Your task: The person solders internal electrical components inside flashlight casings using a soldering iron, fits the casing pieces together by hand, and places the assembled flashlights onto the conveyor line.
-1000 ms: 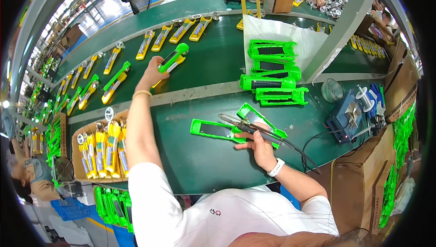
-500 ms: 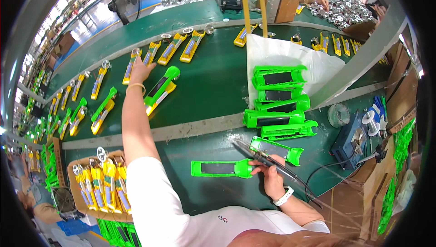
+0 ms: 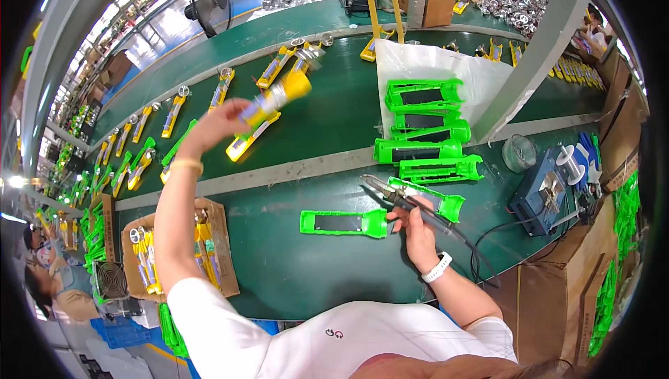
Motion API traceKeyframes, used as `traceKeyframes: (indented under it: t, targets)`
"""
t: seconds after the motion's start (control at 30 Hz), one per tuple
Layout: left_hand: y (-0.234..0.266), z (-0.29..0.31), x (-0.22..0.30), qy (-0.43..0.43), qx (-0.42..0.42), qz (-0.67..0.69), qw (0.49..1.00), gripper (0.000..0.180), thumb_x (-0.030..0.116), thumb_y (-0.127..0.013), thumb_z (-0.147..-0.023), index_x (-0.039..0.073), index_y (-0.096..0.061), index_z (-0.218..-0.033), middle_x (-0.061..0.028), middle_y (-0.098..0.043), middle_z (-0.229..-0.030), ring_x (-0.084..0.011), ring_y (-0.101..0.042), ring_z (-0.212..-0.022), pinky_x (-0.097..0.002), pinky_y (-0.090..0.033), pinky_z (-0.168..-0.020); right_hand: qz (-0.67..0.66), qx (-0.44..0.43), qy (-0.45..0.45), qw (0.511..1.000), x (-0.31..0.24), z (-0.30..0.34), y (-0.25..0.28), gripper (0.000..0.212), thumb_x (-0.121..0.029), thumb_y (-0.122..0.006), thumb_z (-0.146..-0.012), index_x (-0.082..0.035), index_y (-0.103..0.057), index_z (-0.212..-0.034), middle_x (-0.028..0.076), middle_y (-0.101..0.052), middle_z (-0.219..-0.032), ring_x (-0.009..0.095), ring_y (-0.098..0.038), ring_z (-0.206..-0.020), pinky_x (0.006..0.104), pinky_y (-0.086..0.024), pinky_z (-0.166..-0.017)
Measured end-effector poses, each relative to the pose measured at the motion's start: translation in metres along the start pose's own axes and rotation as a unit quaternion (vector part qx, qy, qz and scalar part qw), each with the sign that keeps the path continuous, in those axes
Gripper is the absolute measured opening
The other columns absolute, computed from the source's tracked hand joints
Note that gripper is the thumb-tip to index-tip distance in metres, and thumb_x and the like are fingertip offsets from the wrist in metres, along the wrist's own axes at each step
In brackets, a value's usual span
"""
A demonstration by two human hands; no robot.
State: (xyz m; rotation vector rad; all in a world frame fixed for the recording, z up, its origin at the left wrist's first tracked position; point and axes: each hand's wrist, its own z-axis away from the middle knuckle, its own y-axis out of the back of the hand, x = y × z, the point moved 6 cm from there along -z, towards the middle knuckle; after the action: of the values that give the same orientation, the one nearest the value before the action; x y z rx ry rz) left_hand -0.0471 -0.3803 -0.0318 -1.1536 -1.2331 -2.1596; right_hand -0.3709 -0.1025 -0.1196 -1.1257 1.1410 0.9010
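Observation:
My left hand (image 3: 221,127) is closed on one end of a yellow housing (image 3: 296,86), lifted over the green belt and blurred by motion. A bluish strip shows along it; a silvery part on it is smeared. Just beneath lies another yellow housing (image 3: 240,148) on the belt. In my right hand (image 3: 420,241) is a soldering iron (image 3: 437,221), its tip pointing up and left. Close to those fingers, a green shell (image 3: 376,226) with a dark panel rests on the bench. Another green shell (image 3: 449,206) sits partly behind the iron.
Several green shells (image 3: 418,152) are stacked right of centre beside a white sheet (image 3: 481,72). A blue soldering station (image 3: 533,201) and wire spool (image 3: 570,163) stand right. A cardboard box (image 3: 228,267) of yellow housings is at left. A slanted grey post (image 3: 540,51) crosses the right side.
My left hand has lifted a yellow housing off the belt and swung it nearer. My right hand keeps the soldering iron in much the same place. The whole view has shifted slightly.

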Motion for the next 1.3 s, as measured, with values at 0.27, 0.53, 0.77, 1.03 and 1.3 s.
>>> traceKeyframes:
  t: [0.27, 0.53, 0.77, 1.03, 1.3]
  targets:
    - [-0.184, 0.167, 0.057, -0.204, -0.192, -0.234, 0.931, 0.048, 0.022, -0.077, -0.066, 0.008, -0.058, -0.109, -0.0197, -0.035, -0.136, -0.0386, -0.022, -0.132, -0.0437, -0.028, -0.105, -0.071, 0.057, -0.036, 0.995, -0.004, 0.009, 0.005, 0.036, -0.033, -0.043, -0.095, -0.004, -0.044, -0.116, 0.006, -0.055, -0.082, 0.010, -0.051, -0.069, 0.0214, -0.040, -0.057]
    - [-0.216, 0.167, 0.040, -0.179, -0.064, -0.171, 0.967, 0.053, 0.010, -0.076, -0.064, 0.002, -0.054, -0.111, -0.0184, -0.047, -0.124, -0.0420, -0.026, -0.130, -0.0448, -0.032, -0.104, -0.155, 0.118, 0.034, 0.980, -0.040, 0.018, 0.033, 0.029, -0.031, -0.050, -0.092, -0.007, -0.047, -0.109, 0.006, -0.056, -0.077, 0.010, -0.052, -0.063, 0.0199, -0.039, -0.051]
    - [-0.232, 0.161, 0.054, -0.189, 0.013, -0.125, 0.974, 0.064, 0.007, -0.076, -0.063, 0.004, -0.046, -0.120, -0.0150, -0.050, -0.117, -0.0378, -0.035, -0.125, -0.0430, -0.036, -0.100, -0.100, 0.111, 0.067, 0.986, -0.060, 0.042, 0.068, 0.024, -0.016, -0.058, -0.088, -0.008, -0.042, -0.104, 0.002, -0.044, -0.067, 0.008, -0.038, -0.054, 0.0224, -0.030, -0.048]
    - [-0.207, 0.177, 0.060, -0.295, 0.075, -0.128, 0.944, 0.029, 0.007, -0.072, -0.069, 0.007, -0.063, -0.097, -0.0094, -0.061, -0.100, -0.0307, -0.054, -0.107, -0.0380, -0.046, -0.087, -0.141, 0.153, 0.037, 0.977, -0.052, 0.068, 0.088, 0.026, -0.029, -0.050, -0.093, -0.007, -0.044, -0.104, 0.003, -0.047, -0.069, 0.010, -0.042, -0.053, 0.0212, -0.032, -0.047]
    - [-0.249, 0.170, 0.072, -0.269, 0.116, -0.089, 0.952, 0.016, 0.005, -0.069, -0.071, 0.008, -0.065, -0.086, -0.0062, -0.063, -0.085, -0.0220, -0.058, -0.069, -0.0326, -0.048, -0.062, -0.141, 0.048, -0.025, 0.989, -0.036, 0.066, 0.031, 0.023, -0.012, -0.055, -0.088, -0.008, -0.036, -0.100, 0.004, -0.047, -0.078, 0.009, -0.044, -0.050, 0.0234, -0.038, -0.046]
